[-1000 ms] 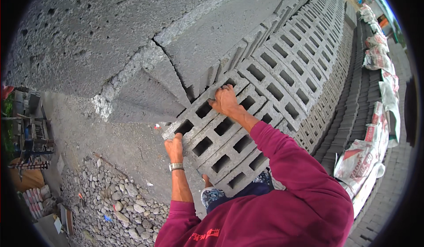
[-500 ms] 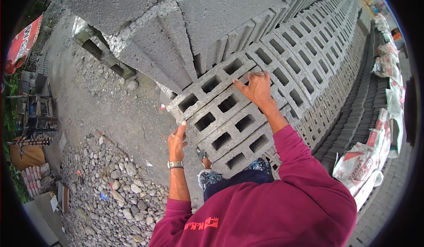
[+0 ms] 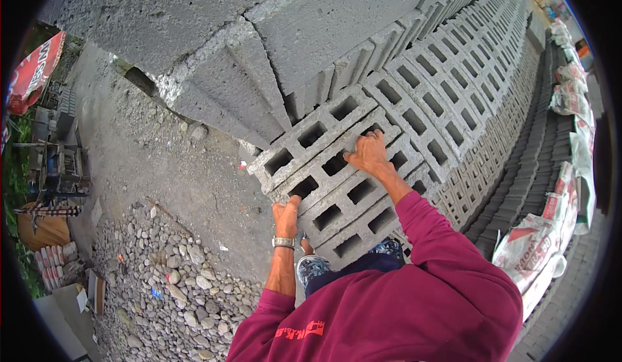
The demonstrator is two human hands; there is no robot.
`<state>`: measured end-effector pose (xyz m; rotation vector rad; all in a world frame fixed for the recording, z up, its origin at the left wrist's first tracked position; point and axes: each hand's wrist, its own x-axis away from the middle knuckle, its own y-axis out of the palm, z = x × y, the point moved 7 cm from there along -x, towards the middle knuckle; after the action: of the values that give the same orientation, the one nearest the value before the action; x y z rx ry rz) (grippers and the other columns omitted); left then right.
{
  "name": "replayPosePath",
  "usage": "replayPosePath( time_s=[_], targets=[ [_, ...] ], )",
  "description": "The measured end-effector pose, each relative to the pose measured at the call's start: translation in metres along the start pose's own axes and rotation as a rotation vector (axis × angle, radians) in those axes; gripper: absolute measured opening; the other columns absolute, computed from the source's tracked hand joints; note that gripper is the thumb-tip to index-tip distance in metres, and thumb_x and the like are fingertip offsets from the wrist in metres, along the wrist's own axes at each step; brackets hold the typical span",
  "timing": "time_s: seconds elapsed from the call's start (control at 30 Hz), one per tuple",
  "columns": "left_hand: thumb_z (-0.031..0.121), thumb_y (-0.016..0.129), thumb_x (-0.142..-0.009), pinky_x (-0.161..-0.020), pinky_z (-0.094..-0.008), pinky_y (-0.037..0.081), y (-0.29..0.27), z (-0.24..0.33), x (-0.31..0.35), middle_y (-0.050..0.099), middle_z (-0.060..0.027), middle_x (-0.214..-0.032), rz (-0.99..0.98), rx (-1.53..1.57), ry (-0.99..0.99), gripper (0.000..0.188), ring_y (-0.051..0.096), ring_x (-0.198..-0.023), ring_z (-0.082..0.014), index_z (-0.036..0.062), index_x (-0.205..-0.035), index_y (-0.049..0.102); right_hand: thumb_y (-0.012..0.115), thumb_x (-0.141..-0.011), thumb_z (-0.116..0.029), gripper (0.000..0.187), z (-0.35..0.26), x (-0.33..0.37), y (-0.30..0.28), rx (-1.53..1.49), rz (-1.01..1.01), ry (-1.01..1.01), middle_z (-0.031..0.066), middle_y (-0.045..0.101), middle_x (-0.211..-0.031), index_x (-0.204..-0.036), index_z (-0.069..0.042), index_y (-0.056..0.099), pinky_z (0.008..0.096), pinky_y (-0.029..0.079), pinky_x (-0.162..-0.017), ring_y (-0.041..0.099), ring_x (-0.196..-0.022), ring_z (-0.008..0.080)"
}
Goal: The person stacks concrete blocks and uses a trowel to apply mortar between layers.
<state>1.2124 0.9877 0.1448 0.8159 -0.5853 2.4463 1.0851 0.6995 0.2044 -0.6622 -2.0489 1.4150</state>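
Note:
Grey concrete hollow blocks stand side by side on the stack in front of me, their holes facing up. Both my hands are on one hollow block, the second from the far side of the nearest group. At its left end, my left hand grips with the thumb by the end hole; its other fingers are mostly hidden. My right hand is closed on the same block towards its right end, fingers curled into a hole. Another hollow block lies right against it on the far side.
Large concrete slabs rise at the far side. Long rows of hollow blocks run to the far right. White and red sacks line the right side. Loose stones cover the ground at left, near a dirt path.
My left hand has moved right and nearer, from the far block's corner onto the second block's end. My right hand has come slightly nearer, its fingers now curled into a hole.

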Motion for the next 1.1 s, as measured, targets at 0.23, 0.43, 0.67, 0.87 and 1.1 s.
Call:
replayPosePath(
  time_s=[0.23,0.43,0.67,0.87,1.1],
  targets=[
    [0.023,0.074,-0.074,-0.047,-0.0353,0.026,-0.006,0.019,0.008,0.044,0.0019,-0.058,0.097,-0.017,0.088,0.042,0.034,-0.054,-0.0104,0.0054,-0.052,0.043,0.074,-0.074,-0.048,0.051,-0.014,-0.012,-0.021,-0.012,-0.017,0.011,0.0235,0.070,-0.080,-0.075,0.004,0.074,0.0410,0.033,-0.103,0.066,-0.094,0.0325],
    [0.056,0.077,-0.078,-0.051,-0.0327,0.034,-0.008,0.026,0.012,0.048,0.0008,-0.058,-0.022,-0.102,0.108,0.064,0.041,-0.055,-0.0103,-0.0002,-0.059,0.052,0.071,-0.077,-0.057,0.060,-0.007,0.004,-0.027,0.069,0.124,-0.052,0.0203,0.072,-0.084,-0.084,0.003,0.075,0.0465,0.033,-0.103,0.066,-0.098,0.0347],
    [0.061,0.077,-0.076,-0.056,-0.0371,0.044,-0.007,-0.017,0.098,0.055,-0.0064,-0.066,-0.121,-0.149,-0.016,0.072,0.050,-0.061,-0.0177,-0.0095,-0.079,0.064,0.073,-0.076,-0.056,0.059,0.022,0.110,-0.072,-0.042,0.114,0.097,0.0224,0.071,-0.090,-0.086,0.003,0.075,0.0478,0.033,-0.106,0.064,-0.103,0.0350],
    [0.037,0.079,-0.076,-0.055,-0.0326,0.040,0.029,-0.026,0.082,0.057,0.0005,-0.068,-0.057,-0.012,-0.021,0.043,0.046,-0.061,-0.0123,-0.0029,-0.071,0.065,0.076,-0.070,-0.050,0.061,0.026,0.097,-0.020,0.108,0.160,0.057,0.0257,0.071,-0.091,-0.083,0.009,0.073,0.0459,0.030,-0.112,0.064,-0.105,0.0365],
    [0.022,0.070,-0.075,-0.051,-0.0348,0.036,0.022,-0.047,0.086,0.053,0.0028,-0.064,0.014,-0.011,-0.032,0.031,0.043,-0.058,-0.0111,-0.0021,-0.060,0.055,0.076,-0.069,-0.041,0.048,0.028,0.089,-0.009,0.031,0.044,0.056,0.0239,0.071,-0.081,-0.075,0.007,0.072,0.0474,0.030,-0.108,0.063,-0.101,0.0359]
  ],
)
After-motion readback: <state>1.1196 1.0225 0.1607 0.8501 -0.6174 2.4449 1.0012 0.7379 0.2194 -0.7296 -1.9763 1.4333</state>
